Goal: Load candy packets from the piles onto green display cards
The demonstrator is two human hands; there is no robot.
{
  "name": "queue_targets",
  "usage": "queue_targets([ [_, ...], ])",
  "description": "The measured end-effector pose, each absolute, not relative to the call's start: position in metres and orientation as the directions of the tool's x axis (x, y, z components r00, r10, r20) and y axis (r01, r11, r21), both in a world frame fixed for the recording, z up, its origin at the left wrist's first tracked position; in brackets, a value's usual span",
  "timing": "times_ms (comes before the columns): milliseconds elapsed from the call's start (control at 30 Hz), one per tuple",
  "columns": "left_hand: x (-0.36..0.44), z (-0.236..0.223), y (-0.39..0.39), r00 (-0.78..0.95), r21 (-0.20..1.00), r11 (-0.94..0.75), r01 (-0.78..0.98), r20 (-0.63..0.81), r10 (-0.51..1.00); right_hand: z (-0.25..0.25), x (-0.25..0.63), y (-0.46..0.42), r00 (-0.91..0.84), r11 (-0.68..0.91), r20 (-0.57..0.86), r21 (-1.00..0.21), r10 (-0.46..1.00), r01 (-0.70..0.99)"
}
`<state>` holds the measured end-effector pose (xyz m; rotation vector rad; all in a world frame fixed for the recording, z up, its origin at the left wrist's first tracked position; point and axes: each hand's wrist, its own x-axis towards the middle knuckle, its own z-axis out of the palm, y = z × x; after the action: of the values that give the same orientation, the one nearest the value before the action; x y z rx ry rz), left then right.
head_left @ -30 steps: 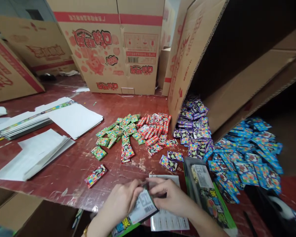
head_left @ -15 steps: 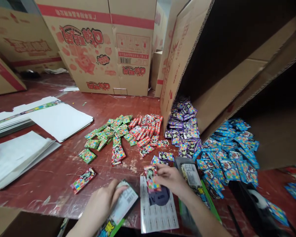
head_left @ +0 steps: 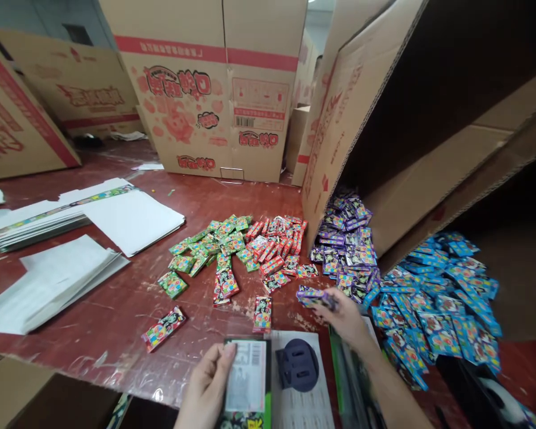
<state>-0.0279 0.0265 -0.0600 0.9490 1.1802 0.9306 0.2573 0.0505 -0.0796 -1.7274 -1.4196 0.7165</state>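
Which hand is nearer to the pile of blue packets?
Right: the right hand is left of the blue packets; the left hand is farther left and lower in view.

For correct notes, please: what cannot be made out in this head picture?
In the head view:
Whether right hand holds one purple packet or several: hidden by its grip, blur.
Lower end of labelled package: cut off by bottom edge.
Depths of the open carton: lost in shadow.

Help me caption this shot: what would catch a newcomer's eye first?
Bright packet heaps crossing the table: green, red, purple and blue, left to right. Behind stands a big printed carton. In front, the left hand holds a labelled package; the right hand touches a purple packet.
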Motion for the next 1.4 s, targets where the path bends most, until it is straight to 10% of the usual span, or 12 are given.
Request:
queue_targets([
  [133, -0.018, -0.067, 0.013, 0.227, 0.924, 0.337, -0.183, -0.294, 0.928, -0.036, 0.243, 0.048, 0.082, 0.005, 0.002, -1.000, 0.997, -0.030],
  [267, -0.017, -0.061, 0.012, 0.288, 0.909, 0.365, -0.199, -0.302, 0.909, -0.008, 0.203, 0.060, -0.081, 0.080, 0.101, -0.970, 0.992, -0.231],
  [733, -0.022, -0.056, 0.005, 0.318, 0.897, 0.400, -0.189, -0.329, 0.889, -0.017, 0.176, 0.068, -0.538, 0.222, 0.087, -0.956, 0.838, 0.191],
  [1000, -0.025, -0.061, 0.008, 0.298, 0.868, 0.419, -0.268, -0.339, 0.892, -0.051, 0.168, 0.054, -0.452, 0.085, 0.007, -0.985, 0.892, 0.153],
  [1200, -0.035, -0.059, 0.006, 0.265, 0.876, 0.404, -0.264, -0.337, 0.903, -0.113, 0.156, 0.081, 0.359, -0.203, -0.060, -0.905, 0.931, 0.374],
  [1400, -0.038, -0.076, 0.012, 0.164, 0.835, 0.427, -0.347, -0.394, 0.904, -0.123, 0.149, 0.094, 0.219, -0.228, -0.182, -0.951, 0.959, 0.209],
])
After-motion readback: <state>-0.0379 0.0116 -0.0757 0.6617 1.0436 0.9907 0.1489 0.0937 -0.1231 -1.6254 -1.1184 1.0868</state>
